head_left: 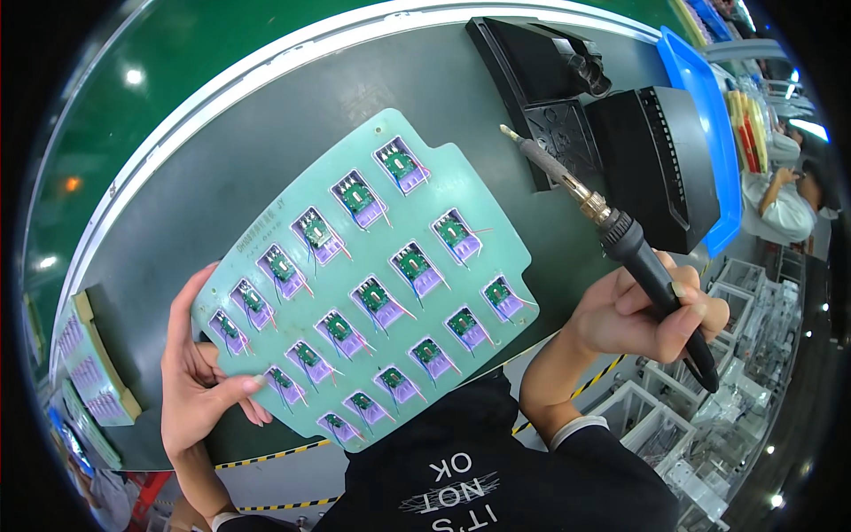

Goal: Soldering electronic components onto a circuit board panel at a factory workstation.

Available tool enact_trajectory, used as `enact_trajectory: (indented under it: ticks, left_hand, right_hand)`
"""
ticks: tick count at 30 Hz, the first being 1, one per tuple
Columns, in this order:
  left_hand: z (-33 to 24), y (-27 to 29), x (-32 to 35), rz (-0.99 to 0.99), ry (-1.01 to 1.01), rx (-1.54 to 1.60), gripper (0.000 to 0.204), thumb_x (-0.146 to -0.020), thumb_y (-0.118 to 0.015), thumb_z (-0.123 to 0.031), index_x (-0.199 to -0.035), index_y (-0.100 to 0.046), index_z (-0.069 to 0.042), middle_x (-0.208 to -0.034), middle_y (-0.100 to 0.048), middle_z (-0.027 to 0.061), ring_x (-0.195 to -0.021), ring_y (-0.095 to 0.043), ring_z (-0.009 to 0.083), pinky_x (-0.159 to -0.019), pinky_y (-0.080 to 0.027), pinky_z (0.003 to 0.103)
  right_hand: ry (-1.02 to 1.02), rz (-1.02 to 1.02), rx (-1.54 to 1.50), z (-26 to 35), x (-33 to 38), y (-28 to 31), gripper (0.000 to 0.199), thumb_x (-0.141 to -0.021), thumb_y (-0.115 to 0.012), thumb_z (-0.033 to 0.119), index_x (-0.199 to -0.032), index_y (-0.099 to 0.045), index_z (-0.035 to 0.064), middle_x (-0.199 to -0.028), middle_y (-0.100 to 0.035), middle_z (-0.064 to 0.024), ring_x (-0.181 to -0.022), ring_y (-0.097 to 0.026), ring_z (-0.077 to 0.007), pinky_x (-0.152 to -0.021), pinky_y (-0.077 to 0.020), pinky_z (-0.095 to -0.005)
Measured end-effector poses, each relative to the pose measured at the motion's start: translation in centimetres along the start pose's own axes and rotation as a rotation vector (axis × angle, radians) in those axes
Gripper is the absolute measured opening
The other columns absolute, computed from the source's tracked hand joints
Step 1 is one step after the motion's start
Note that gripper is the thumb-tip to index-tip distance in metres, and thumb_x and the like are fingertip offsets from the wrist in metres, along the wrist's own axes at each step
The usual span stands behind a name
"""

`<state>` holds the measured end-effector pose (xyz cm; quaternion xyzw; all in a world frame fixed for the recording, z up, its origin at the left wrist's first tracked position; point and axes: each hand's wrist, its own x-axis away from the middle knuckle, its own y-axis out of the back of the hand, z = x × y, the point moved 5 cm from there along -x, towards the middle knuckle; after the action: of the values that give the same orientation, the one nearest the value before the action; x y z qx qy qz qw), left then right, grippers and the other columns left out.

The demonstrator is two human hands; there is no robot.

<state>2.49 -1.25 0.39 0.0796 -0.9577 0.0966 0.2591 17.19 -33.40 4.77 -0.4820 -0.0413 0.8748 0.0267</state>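
Note:
A light green fixture plate is tilted over the bench, its slots filled with several small green circuit boards in purple housings, with thin red and blue wires sticking out. My left hand grips the plate's left end, thumb on top and fingers around the edge. To the right of the plate, my right hand wraps around the black handle of a soldering iron. The iron's tip points up and to the left, apart from the boards.
Beyond the iron stand a black holder and a black ventilated box, beside a blue tray. Another loaded plate lies at the far left. A white rim borders the bench. Clear bins and another person are at right.

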Motion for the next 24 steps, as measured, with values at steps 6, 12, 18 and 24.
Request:
enact_trajectory:
  ticks: [6,12,18,24]
  left_hand:
    - [-0.2,-0.2,0.1,0.005,-0.030,-0.021,0.086,-0.076,-0.059,0.013,-0.144,-0.008,-0.001,-0.074,-0.065,0.0185,-0.052,-0.065,0.0235,-0.043,-0.056,0.030]
    - [-0.2,-0.3,0.0,0.010,-0.051,-0.025,0.084,-0.077,-0.058,0.013,-0.143,-0.009,0.000,-0.074,-0.066,0.0172,-0.050,-0.064,0.0227,-0.043,-0.055,0.030]
    - [-0.6,-0.2,0.4,0.012,-0.071,-0.022,0.083,-0.077,-0.058,0.014,-0.143,-0.009,0.000,-0.073,-0.065,0.0165,-0.049,-0.064,0.0224,-0.043,-0.055,0.030]
    - [-0.5,-0.5,-0.1,0.028,-0.057,-0.011,0.081,-0.079,-0.057,0.013,-0.143,-0.009,0.000,-0.070,-0.064,0.0147,-0.050,-0.064,0.0215,-0.043,-0.055,0.029]
  right_hand:
    - [0.002,-0.090,-0.042,-0.1,0.7,0.6,0.014,-0.090,-0.049,0.012,-0.087,-0.046,-0.0012,-0.048,-0.042,-0.0040,-0.032,-0.035,-0.0061,-0.032,-0.0297,-0.0186]
    - [-0.031,-0.080,-0.035,-0.2,0.7,1.0,0.016,-0.089,-0.051,0.013,-0.082,-0.046,-0.0007,-0.047,-0.041,-0.0037,-0.034,-0.035,-0.0060,-0.034,-0.0319,-0.0175]
    - [-0.024,-0.103,-0.004,-0.3,0.8,0.5,0.020,-0.089,-0.054,0.015,-0.080,-0.046,-0.0003,-0.046,-0.039,-0.0030,-0.034,-0.034,-0.0057,-0.033,-0.0304,-0.0171]
    - [-0.023,-0.142,0.121,-0.4,0.9,0.8,0.022,-0.089,-0.052,0.017,-0.077,-0.045,0.0005,-0.045,-0.036,-0.0021,-0.032,-0.030,-0.0060,-0.032,-0.0261,-0.0184]
